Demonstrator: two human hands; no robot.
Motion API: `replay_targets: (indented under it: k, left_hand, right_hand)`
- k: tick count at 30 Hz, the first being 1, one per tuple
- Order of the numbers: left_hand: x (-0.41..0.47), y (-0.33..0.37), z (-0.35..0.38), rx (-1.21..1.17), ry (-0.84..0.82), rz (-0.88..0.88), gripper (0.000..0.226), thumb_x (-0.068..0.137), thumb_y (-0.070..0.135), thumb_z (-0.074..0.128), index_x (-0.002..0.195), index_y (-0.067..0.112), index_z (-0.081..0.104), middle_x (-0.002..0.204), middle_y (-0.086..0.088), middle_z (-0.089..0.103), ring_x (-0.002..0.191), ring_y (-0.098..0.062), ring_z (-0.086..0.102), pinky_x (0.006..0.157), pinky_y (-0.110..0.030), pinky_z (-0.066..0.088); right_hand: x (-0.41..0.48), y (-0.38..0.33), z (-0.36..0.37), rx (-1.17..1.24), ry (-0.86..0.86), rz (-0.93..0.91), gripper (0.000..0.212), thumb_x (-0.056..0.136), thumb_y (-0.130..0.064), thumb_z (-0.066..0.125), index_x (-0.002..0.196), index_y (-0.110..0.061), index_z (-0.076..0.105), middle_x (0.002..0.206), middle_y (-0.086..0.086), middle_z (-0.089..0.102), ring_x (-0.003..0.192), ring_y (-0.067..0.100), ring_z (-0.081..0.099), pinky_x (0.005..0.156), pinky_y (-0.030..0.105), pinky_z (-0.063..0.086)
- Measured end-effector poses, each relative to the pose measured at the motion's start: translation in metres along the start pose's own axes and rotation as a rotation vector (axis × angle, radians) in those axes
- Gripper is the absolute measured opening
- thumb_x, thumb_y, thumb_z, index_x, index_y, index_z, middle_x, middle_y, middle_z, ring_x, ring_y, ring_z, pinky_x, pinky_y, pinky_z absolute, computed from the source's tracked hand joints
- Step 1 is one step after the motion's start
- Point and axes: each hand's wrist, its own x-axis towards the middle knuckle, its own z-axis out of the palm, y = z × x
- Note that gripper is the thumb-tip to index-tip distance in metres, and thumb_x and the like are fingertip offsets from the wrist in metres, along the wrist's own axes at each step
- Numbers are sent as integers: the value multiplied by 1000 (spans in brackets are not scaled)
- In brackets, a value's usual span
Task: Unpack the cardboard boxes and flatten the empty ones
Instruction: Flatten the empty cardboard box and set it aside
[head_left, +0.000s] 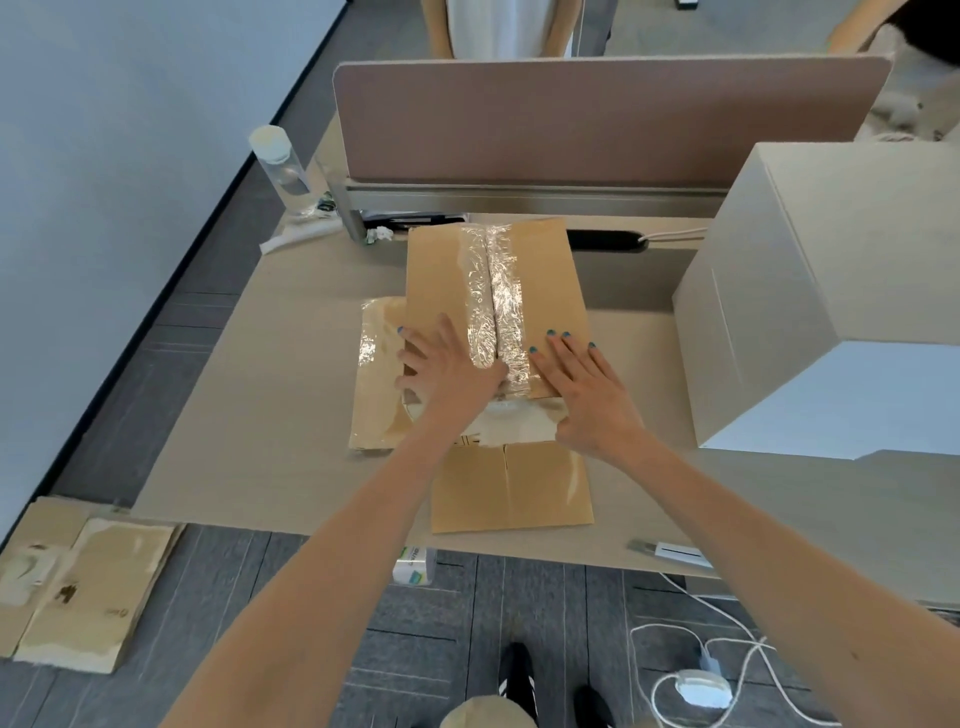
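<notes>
A brown cardboard box lies flat on the desk, with a strip of crinkled clear tape down its middle seam. My left hand rests palm down on the box left of the tape, fingers spread. To the right of the tape, my right hand presses flat on the cardboard, fingers spread too. A second flattened piece of cardboard pokes out from under the box at the left. Torn white label paper shows between my wrists.
A large white box stands on the desk at the right. A pink divider panel closes the back edge. A clear bottle stands at the far left corner. Flattened cardboard lies on the floor at left; white cables lie at right.
</notes>
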Motion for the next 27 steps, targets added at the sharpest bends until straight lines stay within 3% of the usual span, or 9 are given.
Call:
replay_targets:
  k: [5, 9, 12, 15, 17, 19, 21, 24, 27]
  left_hand:
    - [1, -3, -17, -45, -19, 51, 99, 74, 56, 66, 147, 19, 10, 155, -31, 9, 130, -50, 34, 96, -63, 40]
    - [0, -11, -24, -55, -47, 89, 100, 74, 58, 64, 147, 20, 7, 152, -30, 15, 126, -51, 37, 94, -61, 43]
    - [-1, -13, -33, -97, -72, 145, 90, 77, 53, 61, 145, 20, 12, 147, -28, 21, 120, -48, 41, 89, -52, 45]
    - [6, -27, -62, -332, -87, 277, 56, 89, 38, 52, 133, 11, 31, 120, -16, 46, 88, -32, 56, 70, -44, 51]
    - [9, -45, -84, -477, -171, 316, 40, 97, 35, 47, 125, 12, 30, 93, -11, 59, 71, -20, 56, 61, -38, 52]
    - [7, -59, -101, -579, -253, 307, 33, 100, 30, 46, 124, 17, 29, 78, -7, 59, 72, -16, 55, 59, -35, 55]
    - [1, -66, -113, -626, -235, 320, 33, 99, 24, 48, 128, 18, 34, 77, -2, 58, 75, -13, 54, 59, -36, 58]
    - [1, -78, -118, -642, -105, 352, 38, 98, 18, 50, 133, 21, 37, 79, 3, 57, 75, -17, 55, 74, -48, 60]
    - [2, -94, -119, -359, 188, 387, 41, 96, 15, 49, 135, 25, 38, 99, 1, 65, 83, -23, 64, 79, -42, 53]
  right_hand:
    - [1, 0, -5, 74, -29, 28, 88, 83, -22, 47, 154, -31, -4, 160, -4, -17, 146, 11, -19, 119, 33, -13]
    - [7, -6, -6, 179, -6, 71, 64, 93, -29, 22, 154, -33, 3, 161, -7, -10, 146, 7, -15, 120, 33, -10]
    - [8, -7, -7, 221, -14, 91, 67, 87, -32, 10, 154, -33, 8, 161, -8, -6, 147, 7, -11, 120, 33, -10]
    - [8, -1, -12, 259, -8, 106, 67, 87, -32, 10, 153, -32, 16, 162, -7, 0, 148, 9, -7, 120, 33, -8]
    - [8, 0, -14, 288, -8, 114, 56, 96, -30, 18, 152, -32, 22, 162, -8, 4, 148, 9, -3, 120, 33, -5]
    - [11, -5, -15, 306, 35, 150, 47, 100, -31, 30, 147, -30, 33, 161, -6, 13, 148, 11, 4, 120, 34, -1]
    - [17, -18, -19, 256, 81, 214, 42, 98, -44, 36, 133, -23, 46, 152, 1, 28, 144, 18, 20, 116, 42, 10]
    - [36, -45, -29, 166, 14, 380, 71, 88, -70, 36, 130, -14, 41, 144, 9, 29, 138, 28, 27, 108, 58, 18]
    - [54, -64, -35, 277, -100, 537, 103, 77, -76, 50, 148, -12, 16, 158, 13, 0, 146, 37, -6, 107, 68, 6]
